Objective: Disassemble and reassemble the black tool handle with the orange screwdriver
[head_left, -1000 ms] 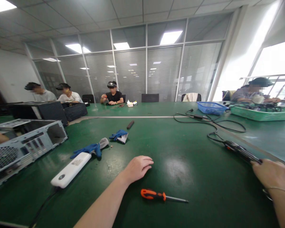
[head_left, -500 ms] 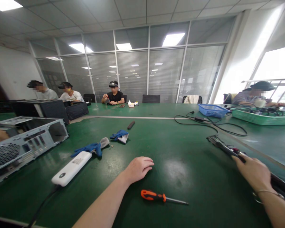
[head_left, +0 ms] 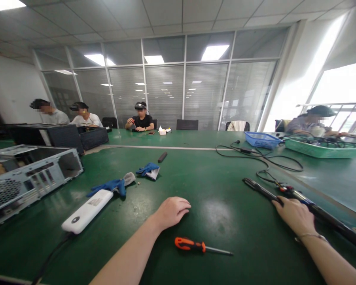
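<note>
My left hand rests palm down on the green table, its fingers lying flat and holding nothing. Just below it lies an orange and black screwdriver, its shaft pointing right. On the right, my right hand is closed around a slim, dark, rod-like tool that points to the upper left; its exact kind is unclear. Beside that tool lies a longer black rod-like device, joined to a black cable.
To the left are a white power strip, blue work gloves and an open metal computer case with another person's hand at it. A blue basket and a green basket stand back right. Several people sit around.
My right hand has moved left with the dark tool, away from the longer black device. My left hand stays in place. The view has shifted slightly.
</note>
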Action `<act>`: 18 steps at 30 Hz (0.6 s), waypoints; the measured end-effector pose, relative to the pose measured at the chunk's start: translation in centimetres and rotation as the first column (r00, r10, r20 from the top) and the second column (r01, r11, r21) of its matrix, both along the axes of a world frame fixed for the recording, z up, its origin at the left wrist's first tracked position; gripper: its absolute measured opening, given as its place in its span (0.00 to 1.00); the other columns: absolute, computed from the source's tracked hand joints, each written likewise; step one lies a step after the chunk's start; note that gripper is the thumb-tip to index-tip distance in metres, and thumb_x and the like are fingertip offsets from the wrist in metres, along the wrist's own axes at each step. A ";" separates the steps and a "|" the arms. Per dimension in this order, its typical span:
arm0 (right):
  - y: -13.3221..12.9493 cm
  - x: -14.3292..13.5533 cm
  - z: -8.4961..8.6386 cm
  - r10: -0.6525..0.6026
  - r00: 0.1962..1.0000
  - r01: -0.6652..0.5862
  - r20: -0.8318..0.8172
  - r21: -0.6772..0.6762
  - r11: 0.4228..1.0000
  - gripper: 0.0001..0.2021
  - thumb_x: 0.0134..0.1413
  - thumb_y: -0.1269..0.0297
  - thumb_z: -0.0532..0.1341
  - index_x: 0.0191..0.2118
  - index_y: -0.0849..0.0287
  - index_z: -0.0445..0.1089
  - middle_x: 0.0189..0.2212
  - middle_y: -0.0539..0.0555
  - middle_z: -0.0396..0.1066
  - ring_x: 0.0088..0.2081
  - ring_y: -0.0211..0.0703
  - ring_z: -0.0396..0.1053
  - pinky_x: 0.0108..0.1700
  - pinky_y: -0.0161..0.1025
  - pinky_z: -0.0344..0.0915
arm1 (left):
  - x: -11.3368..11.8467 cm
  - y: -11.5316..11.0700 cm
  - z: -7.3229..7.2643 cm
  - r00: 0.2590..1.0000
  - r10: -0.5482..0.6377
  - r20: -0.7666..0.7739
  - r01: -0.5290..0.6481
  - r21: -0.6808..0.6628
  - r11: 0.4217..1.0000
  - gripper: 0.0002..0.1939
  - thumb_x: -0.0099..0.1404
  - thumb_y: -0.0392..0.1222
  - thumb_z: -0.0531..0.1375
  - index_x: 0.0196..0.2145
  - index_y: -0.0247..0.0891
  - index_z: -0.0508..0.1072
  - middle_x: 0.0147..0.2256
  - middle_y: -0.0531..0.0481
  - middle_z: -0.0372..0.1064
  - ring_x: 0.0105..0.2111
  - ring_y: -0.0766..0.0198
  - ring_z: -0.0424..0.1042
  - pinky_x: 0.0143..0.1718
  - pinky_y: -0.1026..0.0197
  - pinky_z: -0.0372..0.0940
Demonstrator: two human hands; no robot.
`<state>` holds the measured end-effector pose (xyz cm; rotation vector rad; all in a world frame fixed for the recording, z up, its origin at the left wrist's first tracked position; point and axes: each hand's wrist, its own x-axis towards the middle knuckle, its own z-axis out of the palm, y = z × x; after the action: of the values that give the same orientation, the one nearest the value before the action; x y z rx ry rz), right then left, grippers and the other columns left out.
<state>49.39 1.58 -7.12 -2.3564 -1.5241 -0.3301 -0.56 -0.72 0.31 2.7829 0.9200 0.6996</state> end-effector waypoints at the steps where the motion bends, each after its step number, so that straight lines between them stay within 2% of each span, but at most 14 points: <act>1: 0.1 -0.4 0.0 0.016 1.000 -0.016 -0.002 0.001 1.000 0.26 0.56 0.47 0.47 0.50 0.57 0.71 0.44 0.67 0.70 0.44 0.67 0.68 0.35 0.53 0.66 | 0.0 0.0 0.0 1.000 0.002 -0.001 -0.002 -0.001 1.000 0.11 0.67 0.36 0.56 0.45 0.38 0.75 0.45 0.48 0.74 0.46 0.60 0.72 0.51 0.58 0.65; 4: 0.5 -2.8 0.0 0.105 0.994 -0.105 -0.030 -0.010 0.994 0.25 0.56 0.49 0.48 0.50 0.58 0.71 0.44 0.65 0.70 0.42 0.62 0.69 0.35 0.50 0.67 | 0.0 0.0 0.0 1.000 0.015 0.010 -0.015 0.006 1.000 0.12 0.67 0.36 0.56 0.46 0.37 0.74 0.46 0.47 0.74 0.46 0.59 0.71 0.51 0.57 0.65; 6: 0.6 -5.2 0.2 0.214 0.975 -0.214 -0.058 -0.002 0.977 0.25 0.56 0.50 0.49 0.50 0.58 0.71 0.43 0.64 0.71 0.41 0.58 0.70 0.37 0.48 0.67 | 0.0 0.1 0.0 0.999 0.031 0.037 -0.032 0.013 0.999 0.13 0.66 0.36 0.57 0.49 0.37 0.72 0.47 0.47 0.73 0.47 0.59 0.70 0.52 0.56 0.64; 9: 0.4 -9.6 1.0 0.413 0.904 -0.411 -0.113 0.040 0.911 0.25 0.57 0.51 0.50 0.52 0.62 0.69 0.44 0.64 0.70 0.42 0.55 0.69 0.44 0.48 0.66 | -0.1 0.3 0.0 0.994 0.066 0.083 -0.067 0.014 0.998 0.18 0.65 0.36 0.58 0.53 0.39 0.69 0.50 0.46 0.70 0.51 0.59 0.67 0.55 0.54 0.62; 11: -0.1 -12.6 1.8 0.543 0.824 -0.540 -0.159 0.070 0.839 0.24 0.57 0.52 0.51 0.52 0.62 0.69 0.44 0.63 0.70 0.45 0.54 0.68 0.48 0.48 0.65 | -0.2 0.3 0.1 0.991 0.096 0.094 -0.097 0.009 0.995 0.21 0.65 0.36 0.59 0.55 0.40 0.67 0.53 0.45 0.67 0.53 0.58 0.65 0.57 0.53 0.60; 14: -1.4 -16.5 3.1 0.716 0.655 -0.720 -0.242 0.087 0.688 0.22 0.58 0.53 0.53 0.54 0.58 0.68 0.46 0.60 0.69 0.47 0.52 0.66 0.50 0.47 0.64 | -0.4 0.3 0.3 0.987 0.135 0.083 -0.135 -0.008 0.991 0.27 0.61 0.39 0.62 0.58 0.41 0.63 0.56 0.44 0.63 0.57 0.56 0.61 0.59 0.50 0.57; 18: -3.4 -19.8 4.8 0.822 0.460 -0.854 -0.335 0.085 0.513 0.20 0.60 0.55 0.54 0.56 0.53 0.66 0.49 0.59 0.67 0.49 0.50 0.65 0.52 0.46 0.63 | -0.7 0.4 0.3 0.987 0.154 0.037 -0.152 -0.063 0.986 0.41 0.52 0.49 0.69 0.61 0.43 0.59 0.59 0.42 0.58 0.59 0.50 0.57 0.59 0.46 0.55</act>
<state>29.55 -1.86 -2.32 -1.2794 -2.2916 0.3915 -1.29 -0.34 0.58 2.6566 1.1361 0.7355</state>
